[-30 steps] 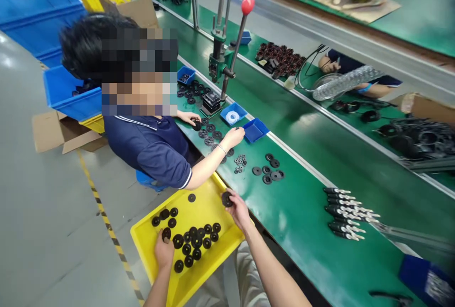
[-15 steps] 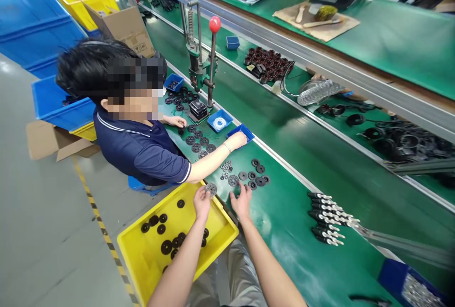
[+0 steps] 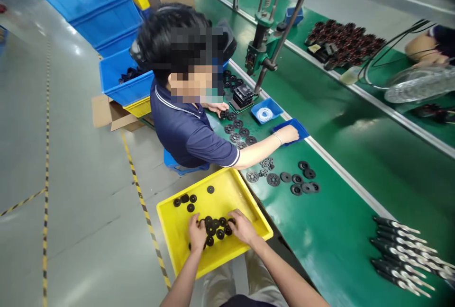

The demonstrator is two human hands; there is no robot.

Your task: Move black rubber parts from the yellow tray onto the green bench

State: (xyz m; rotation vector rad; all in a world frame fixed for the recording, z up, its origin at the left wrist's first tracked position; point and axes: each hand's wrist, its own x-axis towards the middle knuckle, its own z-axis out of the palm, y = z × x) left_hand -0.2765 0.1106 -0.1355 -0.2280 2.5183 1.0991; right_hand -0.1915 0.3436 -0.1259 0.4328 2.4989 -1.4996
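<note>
Green bench top (image 3: 320, 250) runs along our right, with a yellow tray (image 3: 170, 224) at its near edge where both our hands work.

Our left hand (image 3: 196, 232) and right hand (image 3: 242, 226) rest, fingers curled, on a cluster of black discs (image 3: 215, 227) in the tray; we cannot tell whether either has gripped one. More discs (image 3: 302, 181) lie on the bench near a co-worker's hand (image 3: 288, 134), which rests on a small blue tray (image 3: 300, 129).

I see bare floor in the yellow tray (image 3: 177, 231) left of the black discs (image 3: 214, 228); its walls hem my hands, and the co-worker's arm (image 3: 259, 153) bars the green table (image 3: 320, 231) beyond
</note>
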